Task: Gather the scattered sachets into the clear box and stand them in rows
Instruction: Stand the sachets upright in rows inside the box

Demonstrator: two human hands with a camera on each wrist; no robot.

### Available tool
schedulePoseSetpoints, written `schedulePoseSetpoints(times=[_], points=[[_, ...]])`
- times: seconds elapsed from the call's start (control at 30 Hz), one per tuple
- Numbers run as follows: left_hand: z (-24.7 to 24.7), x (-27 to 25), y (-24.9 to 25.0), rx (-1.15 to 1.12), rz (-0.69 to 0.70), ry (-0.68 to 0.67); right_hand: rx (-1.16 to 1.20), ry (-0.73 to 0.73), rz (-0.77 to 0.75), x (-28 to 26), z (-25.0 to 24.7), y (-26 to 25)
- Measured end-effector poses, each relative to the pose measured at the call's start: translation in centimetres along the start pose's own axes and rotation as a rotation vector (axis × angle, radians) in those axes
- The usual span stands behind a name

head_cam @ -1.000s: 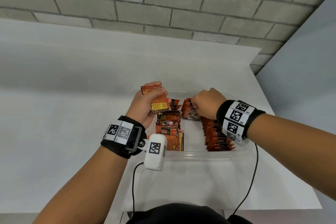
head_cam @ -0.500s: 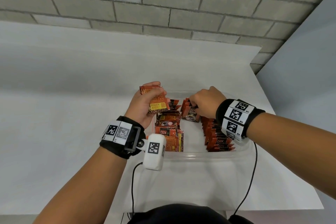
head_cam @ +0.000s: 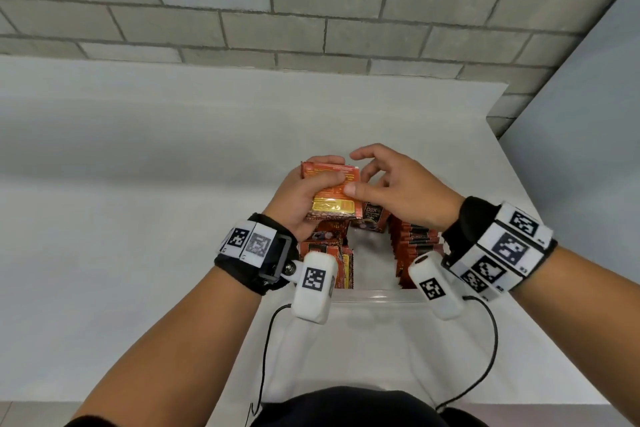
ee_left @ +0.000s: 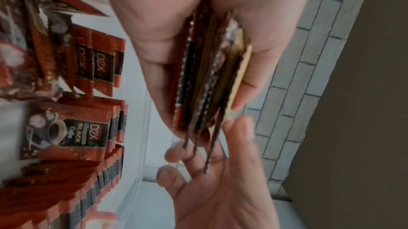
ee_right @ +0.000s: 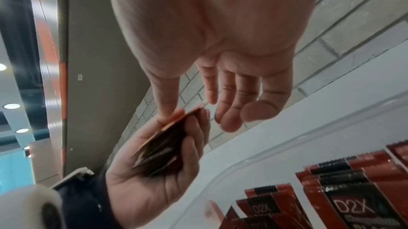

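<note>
While my left hand (head_cam: pixel 300 198) grips a small stack of sachets (head_cam: pixel 330 196) above the clear box (head_cam: pixel 377 296), my right hand (head_cam: pixel 398 191) hangs beside it, fingers loose, thumb seemingly touching the top sachet. More sachets stand in rows (head_cam: pixel 414 246) inside the box on the white table (head_cam: pixel 138 218).

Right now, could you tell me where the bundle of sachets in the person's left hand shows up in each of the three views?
Head: bundle of sachets at centre, gripped by the left hand above the clear box, with the right hand touching it.
Left wrist: upper centre, seen edge-on.
Right wrist: lower left of centre, edge-on.
Shared landmark: the rows of standing sachets in the box.
</note>
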State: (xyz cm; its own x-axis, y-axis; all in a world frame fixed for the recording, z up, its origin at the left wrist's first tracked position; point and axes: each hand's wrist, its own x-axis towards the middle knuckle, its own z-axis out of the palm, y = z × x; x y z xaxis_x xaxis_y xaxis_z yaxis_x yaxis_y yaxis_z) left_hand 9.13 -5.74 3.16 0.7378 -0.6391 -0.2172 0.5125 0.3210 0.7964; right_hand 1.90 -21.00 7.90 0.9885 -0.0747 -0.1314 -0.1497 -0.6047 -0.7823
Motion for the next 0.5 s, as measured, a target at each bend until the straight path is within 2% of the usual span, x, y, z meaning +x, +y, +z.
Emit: schedulePoseSetpoints(times=[0.23,0.4,0.5], points=[[1.3,0.0,-0.9,0.080,-0.023,-0.071,0.077,0.164,-0.020,-0.5,-0.4,1.1],[1.2,0.7,-1.1,0.085,-0.050,0.015,0.085,0.356,-0.113,-1.2,-0.9,1.7],[1.6,1.2,-0.9,0.001,-0.069,-0.003,-0.088,0.293,-0.200,-1.7,-0.6,1.7]])
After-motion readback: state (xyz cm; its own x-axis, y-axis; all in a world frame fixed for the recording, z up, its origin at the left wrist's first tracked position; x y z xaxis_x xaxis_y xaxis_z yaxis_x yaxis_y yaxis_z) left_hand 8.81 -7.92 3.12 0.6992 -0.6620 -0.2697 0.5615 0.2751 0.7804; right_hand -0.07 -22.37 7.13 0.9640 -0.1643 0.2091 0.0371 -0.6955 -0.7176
